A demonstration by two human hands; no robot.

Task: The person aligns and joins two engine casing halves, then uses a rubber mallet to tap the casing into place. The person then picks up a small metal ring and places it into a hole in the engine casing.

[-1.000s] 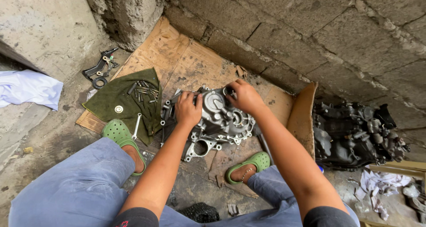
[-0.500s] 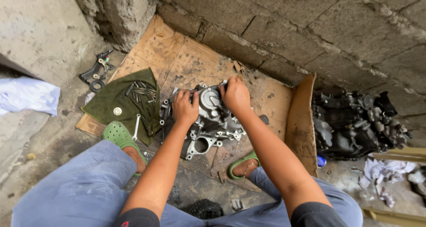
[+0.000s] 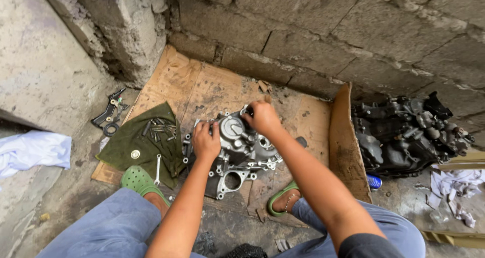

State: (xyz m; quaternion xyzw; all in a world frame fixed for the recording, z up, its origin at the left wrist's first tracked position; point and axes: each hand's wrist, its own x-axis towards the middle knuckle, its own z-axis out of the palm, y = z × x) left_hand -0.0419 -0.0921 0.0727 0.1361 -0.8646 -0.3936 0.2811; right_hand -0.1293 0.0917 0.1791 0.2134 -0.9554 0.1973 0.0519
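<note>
Currently: grey metal engine cover [image 3: 237, 159] lying flat on cardboard sheet [image 3: 212, 86], long axis running from near-left to far-right. Left hand [image 3: 206, 143] curled over its left edge, fingers closed on the casting. Right hand [image 3: 262, 117] clenched at its far end, contents hidden. Green cloth [image 3: 136, 147] with bolts to the left

grey metal engine cover [image 3: 237, 159], flat on cardboard [image 3: 202, 89]

Head view—looking steeply down, close over cardboard [image 3: 212, 86].
</note>
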